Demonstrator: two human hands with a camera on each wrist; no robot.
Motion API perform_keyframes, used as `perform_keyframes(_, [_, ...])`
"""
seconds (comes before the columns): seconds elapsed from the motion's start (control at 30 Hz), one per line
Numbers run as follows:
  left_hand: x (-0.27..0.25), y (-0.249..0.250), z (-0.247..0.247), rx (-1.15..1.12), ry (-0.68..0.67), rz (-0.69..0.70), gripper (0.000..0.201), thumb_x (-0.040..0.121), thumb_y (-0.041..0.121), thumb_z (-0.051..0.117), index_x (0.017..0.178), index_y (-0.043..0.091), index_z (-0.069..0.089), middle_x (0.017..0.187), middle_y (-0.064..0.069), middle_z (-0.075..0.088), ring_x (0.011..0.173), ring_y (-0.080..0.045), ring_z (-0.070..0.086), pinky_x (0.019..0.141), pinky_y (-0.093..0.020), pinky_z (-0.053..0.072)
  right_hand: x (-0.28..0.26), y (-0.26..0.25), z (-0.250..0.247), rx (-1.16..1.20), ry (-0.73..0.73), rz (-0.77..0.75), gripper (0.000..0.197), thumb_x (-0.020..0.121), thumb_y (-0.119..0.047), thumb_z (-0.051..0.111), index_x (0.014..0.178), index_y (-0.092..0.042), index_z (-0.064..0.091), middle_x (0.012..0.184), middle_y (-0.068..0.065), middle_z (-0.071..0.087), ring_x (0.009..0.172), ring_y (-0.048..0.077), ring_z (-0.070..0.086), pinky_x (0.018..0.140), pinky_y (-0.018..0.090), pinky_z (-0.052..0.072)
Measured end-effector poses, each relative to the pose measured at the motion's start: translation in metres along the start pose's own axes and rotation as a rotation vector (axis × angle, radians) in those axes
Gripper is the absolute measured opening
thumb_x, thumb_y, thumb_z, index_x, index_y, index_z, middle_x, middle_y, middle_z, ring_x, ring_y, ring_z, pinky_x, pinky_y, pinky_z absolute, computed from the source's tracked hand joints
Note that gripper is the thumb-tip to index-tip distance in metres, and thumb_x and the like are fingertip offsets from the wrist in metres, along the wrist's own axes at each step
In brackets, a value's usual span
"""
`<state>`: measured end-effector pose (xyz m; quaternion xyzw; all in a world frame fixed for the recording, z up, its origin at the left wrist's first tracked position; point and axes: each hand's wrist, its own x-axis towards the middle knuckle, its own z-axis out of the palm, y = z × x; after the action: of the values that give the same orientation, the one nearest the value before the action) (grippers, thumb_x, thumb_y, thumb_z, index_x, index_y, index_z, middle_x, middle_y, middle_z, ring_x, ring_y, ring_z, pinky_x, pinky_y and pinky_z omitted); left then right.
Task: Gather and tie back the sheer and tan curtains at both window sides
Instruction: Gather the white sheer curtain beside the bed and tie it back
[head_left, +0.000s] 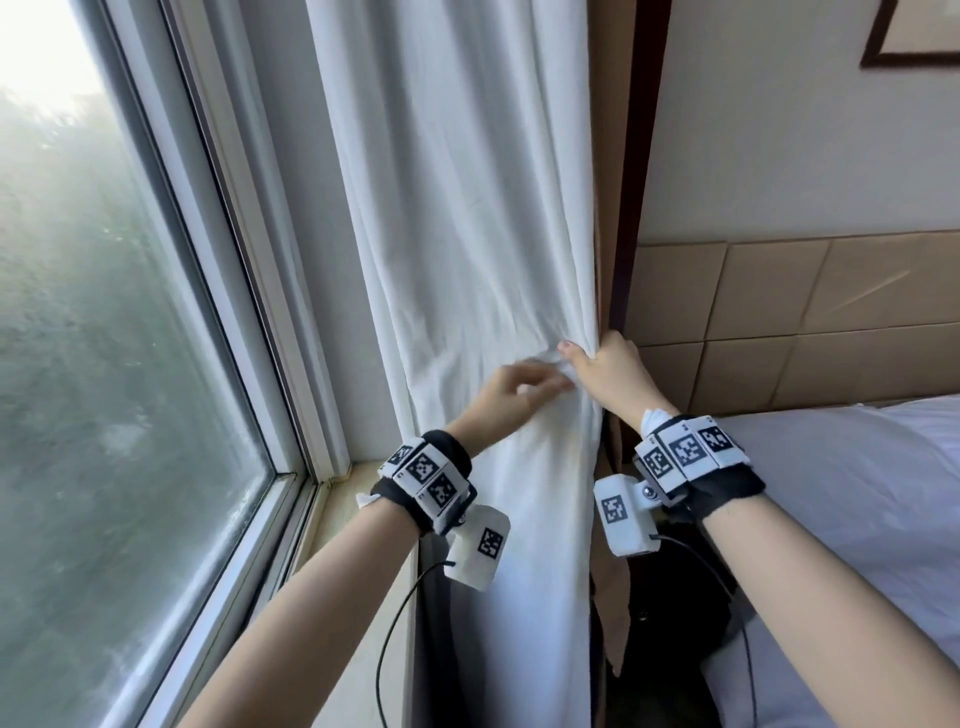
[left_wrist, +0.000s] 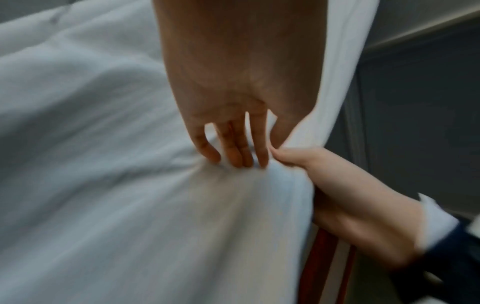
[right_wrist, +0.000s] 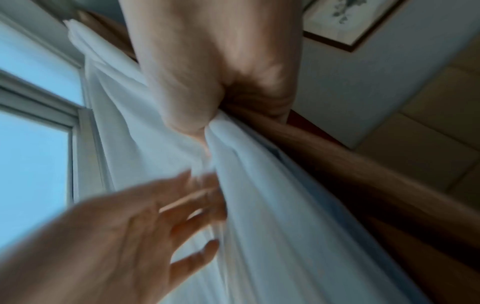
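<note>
My left hand (head_left: 511, 387) is nearest me, fingers straight and pressing folds of the white curtain (head_left: 467, 208) toward my right hand (head_left: 605, 371), which is clenched round the bunched cloth at its right edge. I judge this the gathering step; next I need a full wrap and a tie (none visible). The curtain hangs vertically, running up above and down below both hands, tan curtain (head_left: 605, 322) just behind my right.

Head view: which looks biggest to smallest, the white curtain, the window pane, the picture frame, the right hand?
1. Window pane and white curtain: too alike to rank.
2. Right hand.
3. Picture frame: only a corner shows.
</note>
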<state>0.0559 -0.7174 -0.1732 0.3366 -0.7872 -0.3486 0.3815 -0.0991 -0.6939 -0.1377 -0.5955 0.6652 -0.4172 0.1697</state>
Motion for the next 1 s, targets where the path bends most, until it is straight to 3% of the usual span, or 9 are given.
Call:
perform_keyframes(0.13, [0.01,-0.027,-0.037,-0.092,0.44,-0.176,0.027,0.09,0.023,0.064,0.116,0.014,0.06,0.103,-0.006,0.065,0.095,-0.02,0.061,0.082,-0.031,0.052,0.004,0.015,-0.005,-0.032,0.037,-0.071,0.051,0.092,-0.048,0.051,0.102,0.0,0.063,0.103,0.022,0.064,0.106,0.039,0.057,0.088,0.041,0.049])
perform_keyframes(0.23, [0.022,-0.044,-0.052,-0.188,0.385,-0.306,0.071,0.082,0.038,0.074,0.141,0.03,0.035,0.125,-0.007,0.052,0.114,-0.019,0.054,0.079,-0.025,0.047,0.003,0.023,-0.012,0.011,0.077,-0.111,0.044,0.093,-0.039,0.057,0.101,0.002,0.066,0.101,0.02,0.067,0.104,0.036,0.06,0.087,0.037,0.05])
perform_keyframes(0.3, [0.032,-0.042,-0.049,-0.181,0.333,-0.339,0.097,0.076,0.045,0.078,0.15,0.036,0.016,0.143,-0.007,0.038,0.13,-0.02,0.043,0.098,-0.032,0.045,0.0,0.025,-0.017,0.077,0.04,-0.131,0.038,0.091,-0.036,0.061,0.107,-0.001,0.068,0.106,0.015,0.069,0.107,0.03,0.062,0.091,0.034,0.049])
perform_keyframes(0.4, [0.047,-0.027,-0.032,-0.296,0.203,-0.307,0.086,0.087,0.036,0.069,0.151,0.027,0.014,0.144,0.002,0.037,0.124,-0.009,0.045,0.098,-0.02,0.042,-0.002,0.027,-0.021,0.199,-0.031,-0.123,0.053,0.078,-0.048,0.066,0.114,-0.009,0.068,0.111,0.005,0.069,0.107,0.02,0.064,0.097,0.038,0.049])
perform_keyframes(0.47, [0.054,-0.021,-0.017,-0.375,0.12,-0.235,0.054,0.094,0.025,0.061,0.141,0.016,0.035,0.12,0.001,0.058,0.098,-0.005,0.061,0.073,-0.013,0.05,-0.001,0.031,-0.023,0.249,-0.022,-0.109,0.057,0.074,-0.05,0.065,0.113,-0.008,0.067,0.109,0.004,0.07,0.103,0.019,0.065,0.096,0.041,0.051])
perform_keyframes(0.6, [0.066,-0.021,-0.005,-0.321,0.26,-0.214,0.071,0.067,0.059,0.073,0.108,0.002,0.063,0.097,-0.004,0.07,0.087,-0.016,0.068,0.083,-0.035,0.054,-0.002,0.032,-0.028,0.263,0.039,-0.119,0.028,0.087,-0.031,0.066,0.104,-0.008,0.069,0.103,0.008,0.07,0.099,0.022,0.066,0.092,0.042,0.052])
perform_keyframes(0.7, [0.07,-0.022,-0.007,-0.23,0.371,-0.2,0.06,0.066,0.059,0.069,0.082,0.002,0.06,0.074,-0.006,0.052,0.068,-0.014,0.05,0.063,-0.032,0.041,0.002,0.032,-0.031,0.225,0.048,-0.116,0.026,0.09,-0.028,0.064,0.102,-0.006,0.069,0.101,0.01,0.07,0.097,0.023,0.066,0.092,0.043,0.052])
perform_keyframes(0.83, [0.063,-0.032,-0.021,-0.184,0.456,-0.159,0.041,0.08,0.037,0.073,0.057,0.011,0.053,0.062,-0.002,0.043,0.062,-0.013,0.038,0.057,-0.029,0.027,0.005,0.033,-0.03,0.183,0.061,-0.104,0.059,0.076,-0.053,0.059,0.104,-0.002,0.068,0.103,0.011,0.07,0.099,0.024,0.066,0.09,0.043,0.053])
perform_keyframes(1.0, [0.037,-0.033,-0.044,0.118,0.62,-0.095,0.051,0.07,0.049,0.076,0.052,0.006,0.056,0.05,0.002,0.041,0.053,-0.014,0.033,0.052,-0.03,0.029,0.011,0.029,-0.023,0.065,0.085,-0.059,0.069,0.077,-0.063,0.053,0.1,0.0,0.064,0.102,0.019,0.065,0.103,0.033,0.06,0.088,0.04,0.051])
